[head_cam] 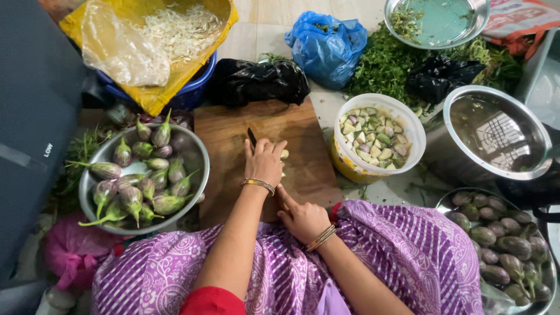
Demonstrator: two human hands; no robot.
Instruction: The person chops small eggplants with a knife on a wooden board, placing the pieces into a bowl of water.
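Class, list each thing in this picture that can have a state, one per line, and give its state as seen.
Left hand: pressed on pale pieces, beside the knife blade.
Right hand: resting at the cutting board edge; its grip cannot be told.
White tub: holds cut pieces.
Left steel bowl: full of whole brinjals.
Big steel pot: empty.
Blue bag: bunched shut.

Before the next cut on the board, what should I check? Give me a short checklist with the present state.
1. Knife tip visible: ok, it shows beyond the left hand.
2. Which hand grips the handle: cannot tell, hidden.
3. Pale cut piece on wooden board: ok, beside the left hand.
4. Right hand away from the tip: ok, at the board's near edge.
5. White tub beside the board: ok.
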